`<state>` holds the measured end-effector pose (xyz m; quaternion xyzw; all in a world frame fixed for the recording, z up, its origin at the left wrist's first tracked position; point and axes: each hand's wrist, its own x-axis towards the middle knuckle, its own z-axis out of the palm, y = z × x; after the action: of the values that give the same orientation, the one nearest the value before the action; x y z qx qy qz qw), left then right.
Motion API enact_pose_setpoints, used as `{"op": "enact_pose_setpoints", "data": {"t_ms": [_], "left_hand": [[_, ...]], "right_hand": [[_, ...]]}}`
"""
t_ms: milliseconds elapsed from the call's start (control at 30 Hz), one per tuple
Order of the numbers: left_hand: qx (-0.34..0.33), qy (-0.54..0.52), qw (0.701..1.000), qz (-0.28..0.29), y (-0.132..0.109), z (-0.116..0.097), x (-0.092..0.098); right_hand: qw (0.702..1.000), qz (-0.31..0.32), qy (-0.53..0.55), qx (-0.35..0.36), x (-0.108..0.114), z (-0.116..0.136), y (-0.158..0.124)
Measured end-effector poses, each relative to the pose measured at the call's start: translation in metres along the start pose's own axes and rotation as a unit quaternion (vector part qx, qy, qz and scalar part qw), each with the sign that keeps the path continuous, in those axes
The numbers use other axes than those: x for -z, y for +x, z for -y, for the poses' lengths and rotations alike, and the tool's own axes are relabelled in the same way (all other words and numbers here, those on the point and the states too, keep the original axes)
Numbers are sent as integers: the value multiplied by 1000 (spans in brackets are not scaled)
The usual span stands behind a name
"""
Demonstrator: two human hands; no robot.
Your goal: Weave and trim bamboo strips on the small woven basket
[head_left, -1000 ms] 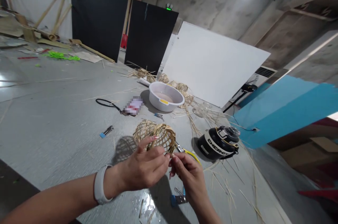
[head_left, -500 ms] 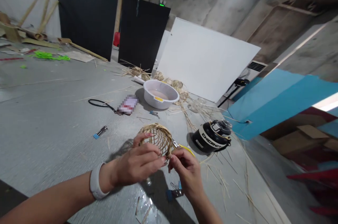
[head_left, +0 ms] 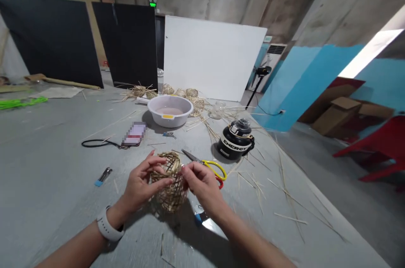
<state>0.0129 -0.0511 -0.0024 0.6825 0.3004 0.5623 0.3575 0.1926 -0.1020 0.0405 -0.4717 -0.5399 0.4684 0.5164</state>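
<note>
A small woven bamboo basket [head_left: 172, 194] is held between my two hands above the grey table, its thick rim toward the top. My left hand [head_left: 142, 181] grips its left side, fingers over the rim and thumb across the front. At the right of the rim, my right hand [head_left: 202, 179] pinches the edge with thumb and forefinger; whether a strip end lies in that pinch I cannot tell. Just behind the right hand lie scissors [head_left: 218, 169] with yellow and red handles. A blue binder clip [head_left: 200, 218] rests on the table below the right hand.
A pale basin [head_left: 171, 122] stands further back, with several woven balls [head_left: 191, 92] behind it. To the right are a black jug [head_left: 234, 143] and loose bamboo strips [head_left: 291, 218]. At left lie a phone [head_left: 134, 134] with a strap and another clip [head_left: 103, 176].
The basket has been turned from lying toward its side to more upright, and my right hand has moved up along the rim. The view has swung right and levelled, showing more of the scissors.
</note>
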Motion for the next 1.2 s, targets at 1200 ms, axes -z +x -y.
{"op": "enact_pose_setpoints", "data": {"t_ms": [1200], "left_hand": [[67,96,993,-4,8,3,5]], "right_hand": [[927,-39,-372,15,1,-17,2]]}}
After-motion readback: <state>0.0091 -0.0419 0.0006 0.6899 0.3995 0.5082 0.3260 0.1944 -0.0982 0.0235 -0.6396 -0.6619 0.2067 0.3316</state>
